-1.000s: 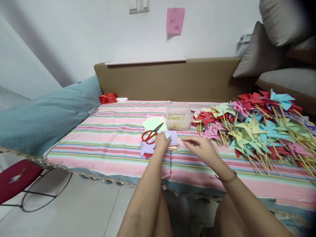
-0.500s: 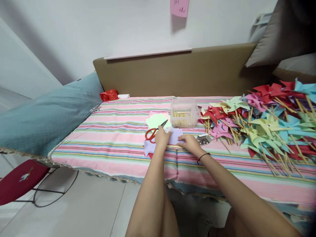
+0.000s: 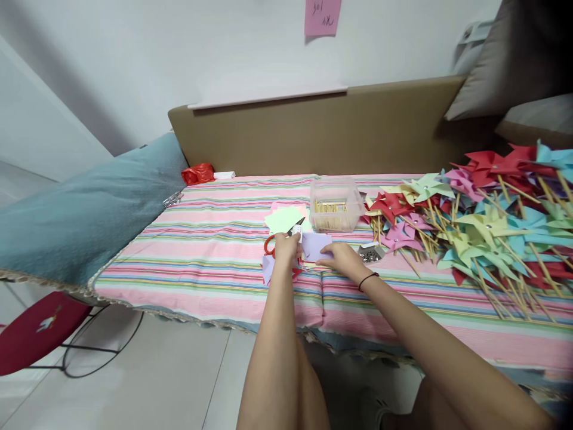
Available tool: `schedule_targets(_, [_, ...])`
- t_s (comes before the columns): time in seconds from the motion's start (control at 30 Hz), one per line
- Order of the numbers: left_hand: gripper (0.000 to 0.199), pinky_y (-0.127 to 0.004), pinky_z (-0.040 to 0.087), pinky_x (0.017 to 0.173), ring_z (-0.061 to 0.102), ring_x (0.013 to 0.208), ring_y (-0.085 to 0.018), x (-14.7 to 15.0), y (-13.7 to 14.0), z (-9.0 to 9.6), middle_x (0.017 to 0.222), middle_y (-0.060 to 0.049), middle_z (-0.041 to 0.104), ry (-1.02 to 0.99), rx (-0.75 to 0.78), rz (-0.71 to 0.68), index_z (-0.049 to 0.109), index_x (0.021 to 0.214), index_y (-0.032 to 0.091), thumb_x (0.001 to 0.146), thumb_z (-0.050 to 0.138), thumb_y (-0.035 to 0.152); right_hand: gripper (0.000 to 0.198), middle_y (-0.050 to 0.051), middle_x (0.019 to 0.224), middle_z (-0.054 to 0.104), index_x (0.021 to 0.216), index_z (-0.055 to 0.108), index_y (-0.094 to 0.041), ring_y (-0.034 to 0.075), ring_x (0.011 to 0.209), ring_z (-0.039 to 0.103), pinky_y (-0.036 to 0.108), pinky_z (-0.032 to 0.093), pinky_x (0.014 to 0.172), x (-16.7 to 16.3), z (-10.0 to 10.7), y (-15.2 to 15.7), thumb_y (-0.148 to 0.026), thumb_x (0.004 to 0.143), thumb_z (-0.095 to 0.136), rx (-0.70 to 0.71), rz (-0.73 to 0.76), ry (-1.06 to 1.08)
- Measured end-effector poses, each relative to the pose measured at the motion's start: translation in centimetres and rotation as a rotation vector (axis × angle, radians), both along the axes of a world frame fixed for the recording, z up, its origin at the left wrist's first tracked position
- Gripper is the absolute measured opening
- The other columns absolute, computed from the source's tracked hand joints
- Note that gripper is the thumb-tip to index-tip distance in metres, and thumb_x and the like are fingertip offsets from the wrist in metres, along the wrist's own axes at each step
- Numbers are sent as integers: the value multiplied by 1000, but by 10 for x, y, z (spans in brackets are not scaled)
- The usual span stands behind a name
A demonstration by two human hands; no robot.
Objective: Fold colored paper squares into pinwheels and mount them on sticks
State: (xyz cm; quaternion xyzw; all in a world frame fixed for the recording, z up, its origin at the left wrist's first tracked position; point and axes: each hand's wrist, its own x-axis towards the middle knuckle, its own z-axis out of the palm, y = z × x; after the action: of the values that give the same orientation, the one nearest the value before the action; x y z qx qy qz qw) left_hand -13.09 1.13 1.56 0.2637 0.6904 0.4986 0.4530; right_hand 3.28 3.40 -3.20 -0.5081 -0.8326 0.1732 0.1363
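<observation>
while our left hand (image 3: 285, 246) pinches a white item (image 3: 297, 229), we cannot tell whether our right hand (image 3: 344, 259) grips purple paper (image 3: 316, 243); a backward swing could scatter nearby metal bits (image 3: 369, 257).

Your left hand (image 3: 287, 246) grips a small white piece (image 3: 296, 230) beside the scissors (image 3: 268, 244), partly covering them. Your right hand's (image 3: 342, 258) fingertips touch the right edge of the purple paper (image 3: 316, 243). Green paper (image 3: 282, 220) lies beyond your left hand, near the clear box (image 3: 332, 190) of sticks (image 3: 330, 207). Just beside your right hand sits a carton (image 3: 379, 252) of metal bits (image 3: 367, 257); farther right, pinwheels (image 3: 487, 227) heap on the striped cloth (image 3: 201, 239).
</observation>
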Motion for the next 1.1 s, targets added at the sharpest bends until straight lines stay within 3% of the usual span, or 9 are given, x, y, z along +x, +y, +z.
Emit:
schedule_targets(0.13, [24, -24, 49, 54, 57, 62, -9, 4, 1, 1, 83, -2, 61, -94, -61, 0, 57, 102, 12, 89, 55, 32, 40, 14, 104, 72, 101, 72, -14, 28, 100, 65, 30, 44, 83, -7, 6, -3, -46, 78, 68, 14, 6, -63])
schedule_targets(0.37, [27, -26, 53, 60, 60, 72, -12, 12, 7, -3, 95, -5, 61, -228, -75, 14, 54, 113, 13, 90, 54, 28, 53, 16, 94, 72, 104, 66, -13, 28, 88, 67, 29, 43, 71, -19, 14, -7, -60, 82, 55, 20, -54, -139])
schedule_targets(0.6, [28, -29, 54, 64, 62, 75, -13, 15, 12, -10, 96, -6, 62, -235, -43, -41, 56, 110, 13, 90, 54, 31, 41, 15, 93, 71, 113, 58, -17, 28, 84, 67, 29, 41, 66, -28, 19, -6, -49, 89, 50, 24, -87, -154])
schedule_targets(0.87, [34, -38, 54, 77, 62, 91, -18, 10, 14, -27, 111, -9, 60, -41, -51, -118, 55, 117, 14, 89, 55, 34, 26, 12, 89, 72, 93, 66, -19, 23, 85, 64, 27, 39, 70, -21, 12, 2, -27, 91, 42, -10, -153, 11])
schedule_targets(1.1, [33, -39, 49, 81, 60, 93, -20, 11, 15, -38, 110, -9, 60, 313, -34, -200, 53, 114, 14, 87, 56, 34, 27, 8, 77, 70, 81, 64, -15, 20, 72, 63, 27, 44, 63, 17, 10, 17, -27, 84, 40, -24, -338, 399])
